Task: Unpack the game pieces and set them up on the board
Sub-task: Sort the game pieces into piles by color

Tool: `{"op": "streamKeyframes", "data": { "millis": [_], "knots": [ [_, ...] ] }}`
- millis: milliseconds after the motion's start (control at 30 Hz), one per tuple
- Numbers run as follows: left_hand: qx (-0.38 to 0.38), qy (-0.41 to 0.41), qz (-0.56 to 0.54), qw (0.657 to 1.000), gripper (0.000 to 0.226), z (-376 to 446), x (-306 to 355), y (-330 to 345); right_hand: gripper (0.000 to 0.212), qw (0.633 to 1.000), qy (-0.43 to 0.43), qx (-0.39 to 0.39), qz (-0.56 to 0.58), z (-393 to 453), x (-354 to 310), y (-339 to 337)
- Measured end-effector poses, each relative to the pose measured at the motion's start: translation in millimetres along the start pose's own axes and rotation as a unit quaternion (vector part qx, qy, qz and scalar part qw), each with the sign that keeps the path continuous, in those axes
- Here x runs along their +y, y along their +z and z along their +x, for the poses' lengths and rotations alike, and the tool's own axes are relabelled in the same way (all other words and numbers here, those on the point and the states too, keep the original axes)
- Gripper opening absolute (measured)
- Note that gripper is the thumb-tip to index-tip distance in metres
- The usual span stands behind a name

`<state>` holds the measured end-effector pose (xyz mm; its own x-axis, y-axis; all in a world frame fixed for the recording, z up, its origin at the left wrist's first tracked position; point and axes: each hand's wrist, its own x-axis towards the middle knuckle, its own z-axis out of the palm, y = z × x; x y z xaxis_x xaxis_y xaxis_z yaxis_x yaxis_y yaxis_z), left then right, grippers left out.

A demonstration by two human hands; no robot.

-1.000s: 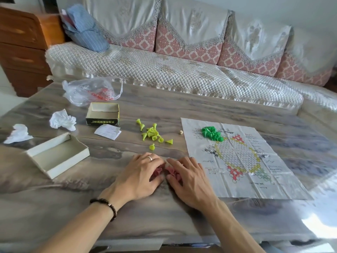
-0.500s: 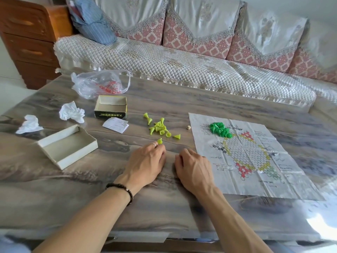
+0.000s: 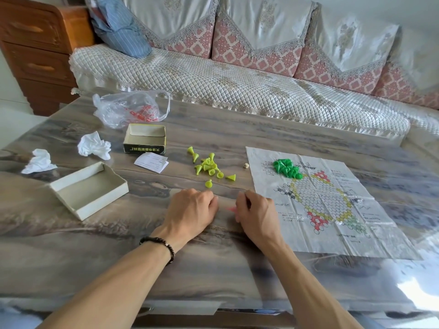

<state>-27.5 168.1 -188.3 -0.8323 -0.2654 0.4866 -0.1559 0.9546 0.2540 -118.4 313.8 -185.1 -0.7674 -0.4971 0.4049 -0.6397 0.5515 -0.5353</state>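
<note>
Both hands rest knuckles-up on the table [image 3: 237, 269], fingers curled under. A blurred bit of pink shows between the left hand [image 3: 190, 213] and the right hand [image 3: 257, 216]; what they hold is unclear. Yellow-green pieces [image 3: 207, 166] lie scattered just beyond the left hand. The paper board [image 3: 332, 210] lies beside the right hand, with green pieces [image 3: 286, 168] heaped at its far corner.

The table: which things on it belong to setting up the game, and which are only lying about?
For the job:
- paper board
- dark green pieces, heaped on the board
- yellow-green pieces, loose on the table
- small die
- red pieces, barely visible between the left hand and right hand

Lying about:
- two crumpled tissues
- plastic bag
- open box
- box lid
- paper slip
</note>
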Motion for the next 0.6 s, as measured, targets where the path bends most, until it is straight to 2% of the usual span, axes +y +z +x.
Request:
{"op": "streamKeyframes", "data": {
  "millis": [200, 433, 533, 600],
  "knots": [
    [0.024, -0.027, -0.064, 0.997, 0.047, 3.3, -1.3, 1.2, 0.045, 0.997, 0.054, -0.021, 0.047, 2.5, -4.6, -6.7],
    [0.046, -0.106, -0.181, 0.977, 0.05, 19.0, 21.9, 13.6, 0.048, 0.987, 0.112, 0.053, 0.1, 21.2, 4.6, -33.0],
    [0.022, -0.097, -0.245, 0.964, 0.049, 32.8, 56.3, 14.6, 0.047, 0.983, 0.127, 0.077, 0.11, 23.4, 23.7, -56.3],
    [0.019, -0.074, -0.25, 0.965, 0.051, 46.6, 82.6, 15.1, 0.047, 0.98, 0.142, 0.099, 0.102, 21.3, 44.6, -71.7]
  ]
}}
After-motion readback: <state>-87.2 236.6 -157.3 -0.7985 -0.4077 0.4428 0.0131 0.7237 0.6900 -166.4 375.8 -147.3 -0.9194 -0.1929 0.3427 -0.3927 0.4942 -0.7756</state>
